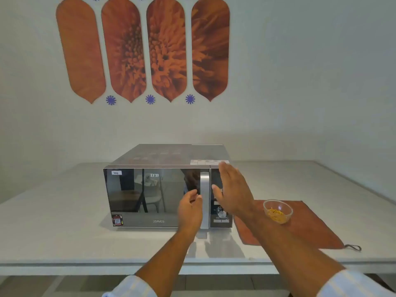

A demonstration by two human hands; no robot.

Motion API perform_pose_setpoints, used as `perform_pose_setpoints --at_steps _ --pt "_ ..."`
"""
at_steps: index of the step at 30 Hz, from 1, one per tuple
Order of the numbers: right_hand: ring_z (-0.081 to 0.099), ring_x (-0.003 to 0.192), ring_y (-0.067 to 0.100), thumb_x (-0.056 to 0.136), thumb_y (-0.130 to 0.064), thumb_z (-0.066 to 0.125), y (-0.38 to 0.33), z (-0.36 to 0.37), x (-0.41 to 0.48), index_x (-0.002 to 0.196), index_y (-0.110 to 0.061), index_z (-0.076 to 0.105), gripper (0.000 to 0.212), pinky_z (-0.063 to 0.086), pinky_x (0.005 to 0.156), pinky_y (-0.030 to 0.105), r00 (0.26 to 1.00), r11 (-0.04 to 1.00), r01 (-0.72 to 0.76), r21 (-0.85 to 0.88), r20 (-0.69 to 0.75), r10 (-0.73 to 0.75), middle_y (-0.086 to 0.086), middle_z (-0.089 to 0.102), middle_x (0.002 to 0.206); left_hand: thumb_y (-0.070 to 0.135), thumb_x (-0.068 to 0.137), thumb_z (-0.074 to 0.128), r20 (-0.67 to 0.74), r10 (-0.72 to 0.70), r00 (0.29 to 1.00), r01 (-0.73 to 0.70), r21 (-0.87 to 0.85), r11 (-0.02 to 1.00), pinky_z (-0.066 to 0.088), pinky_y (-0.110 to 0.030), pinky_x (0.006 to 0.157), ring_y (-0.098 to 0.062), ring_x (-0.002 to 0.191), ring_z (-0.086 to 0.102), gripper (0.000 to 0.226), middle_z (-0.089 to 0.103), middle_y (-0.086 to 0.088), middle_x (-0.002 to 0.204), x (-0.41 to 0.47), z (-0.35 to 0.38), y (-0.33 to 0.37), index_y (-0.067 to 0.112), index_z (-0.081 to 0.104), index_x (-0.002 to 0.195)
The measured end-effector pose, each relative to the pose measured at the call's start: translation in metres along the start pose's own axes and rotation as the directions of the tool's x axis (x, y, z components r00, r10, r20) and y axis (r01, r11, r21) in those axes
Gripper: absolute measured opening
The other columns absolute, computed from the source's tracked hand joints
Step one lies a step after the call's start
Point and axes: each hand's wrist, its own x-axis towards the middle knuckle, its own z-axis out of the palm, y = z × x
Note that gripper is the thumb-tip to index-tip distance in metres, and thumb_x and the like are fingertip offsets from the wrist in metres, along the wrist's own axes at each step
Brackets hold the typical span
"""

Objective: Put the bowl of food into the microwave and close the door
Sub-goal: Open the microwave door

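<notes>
A silver microwave stands on the white table, its mirrored door shut. My left hand is at the lower part of the vertical door handle, fingers curled beside it; whether they grip it is unclear. My right hand is held flat and open in front of the control panel, fingers pointing up, and hides most of the buttons. A small clear glass bowl with yellow food strips sits to the right of the microwave on a rust-orange cloth.
The cloth has a dark loop at its near right corner. The table's front edge runs across below my forearms. The wall behind carries orange flower panels.
</notes>
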Motion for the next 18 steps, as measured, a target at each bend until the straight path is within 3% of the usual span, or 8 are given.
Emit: perform_pose_setpoints --at_steps 3,6,9,13,18 --pt "0.031 0.158 0.032 0.103 -0.042 0.048 0.01 -0.005 0.024 0.164 -0.01 0.024 0.073 0.024 0.131 0.045 0.994 0.99 0.109 -0.088 0.023 -0.107 0.013 0.031 0.171 0.025 0.108 0.059 0.01 0.0 1.0 0.0 -0.025 1.0 0.052 -0.031 0.103 -0.018 0.115 0.068 0.029 0.074 0.002 0.12 0.009 0.01 0.003 0.018 0.071 0.133" --pt "0.046 0.145 0.032 0.102 -0.038 0.049 0.014 -0.006 0.037 0.156 -0.011 0.034 0.062 0.033 0.125 0.044 0.99 0.984 0.126 -0.128 0.078 -0.117 0.012 0.046 0.161 0.03 0.108 0.057 0.003 -0.019 1.0 0.019 -0.054 0.998 0.054 -0.026 0.084 -0.014 0.092 0.065 0.021 0.073 0.001 0.096 0.017 0.016 0.008 0.031 0.075 0.097" --pt "0.052 0.139 0.031 0.101 -0.034 0.049 0.018 -0.001 0.039 0.151 -0.013 0.041 0.056 0.036 0.123 0.043 0.99 0.985 0.132 -0.108 0.06 -0.126 0.011 0.053 0.155 0.036 0.11 0.052 0.006 -0.01 1.0 0.01 -0.043 0.999 0.052 -0.03 0.079 -0.021 0.087 0.063 0.038 0.069 -0.014 0.089 0.026 0.022 0.005 0.007 0.076 0.103" --pt "0.033 0.156 0.034 0.102 -0.029 0.043 0.023 0.006 0.04 0.161 -0.006 0.033 0.064 0.014 0.132 0.045 0.986 0.979 0.158 -0.132 0.07 -0.15 0.015 0.039 0.167 0.041 0.112 0.046 0.022 -0.011 1.0 0.012 -0.027 1.0 0.058 -0.038 0.091 -0.019 0.096 0.073 0.039 0.078 -0.001 0.096 0.029 0.027 -0.001 0.017 0.076 0.105" --pt "0.026 0.159 0.033 0.102 -0.027 0.041 0.027 0.01 0.042 0.163 -0.006 0.027 0.066 0.008 0.133 0.045 0.982 0.971 0.184 -0.152 0.063 -0.176 0.015 0.032 0.171 0.043 0.111 0.046 -0.025 -0.024 0.999 0.023 -0.021 1.0 0.059 -0.044 0.098 -0.022 0.099 0.072 0.035 0.077 -0.001 0.096 0.029 0.033 -0.003 0.027 0.074 0.097"
